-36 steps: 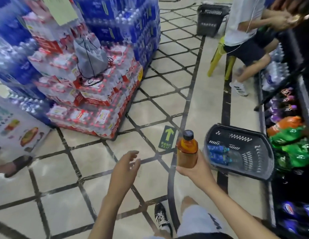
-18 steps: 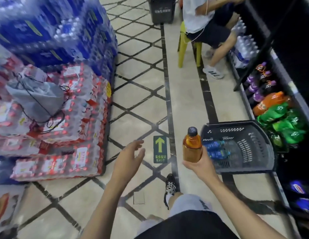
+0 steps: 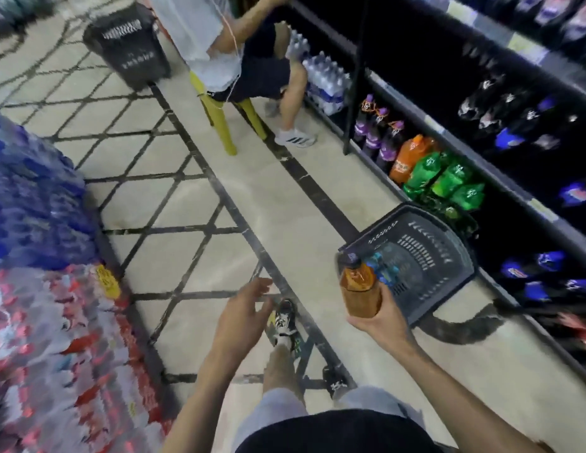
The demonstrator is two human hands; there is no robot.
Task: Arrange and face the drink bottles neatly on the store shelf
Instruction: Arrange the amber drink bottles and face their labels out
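My right hand (image 3: pixel 381 318) grips an orange drink bottle (image 3: pixel 358 286) with a dark cap, held upright above the floor beside a dark shopping basket (image 3: pixel 448 259). Blue bottles (image 3: pixel 383 269) lie inside that basket. My left hand (image 3: pixel 244 317) hangs in the air with relaxed fingers and holds nothing. The dark store shelf (image 3: pixel 501 188) runs along the right, with purple bottles (image 3: pixel 373 135), an orange bottle (image 3: pixel 407 156) and green bottles (image 3: pixel 445 181) on its bottom level.
Another person sits on a yellow stool (image 3: pixel 223 119) further up the aisle, by packs of water (image 3: pixel 324 80). A second dark basket (image 3: pixel 131 50) stands beyond. Stacked shrink-wrapped bottle packs (image 3: pixel 56 322) fill the left side. Tiled floor lies between.
The view has swung right toward the shelf, which now fills more of the frame. My right hand still holds the orange bottle, closer to the basket. My left hand stays empty.
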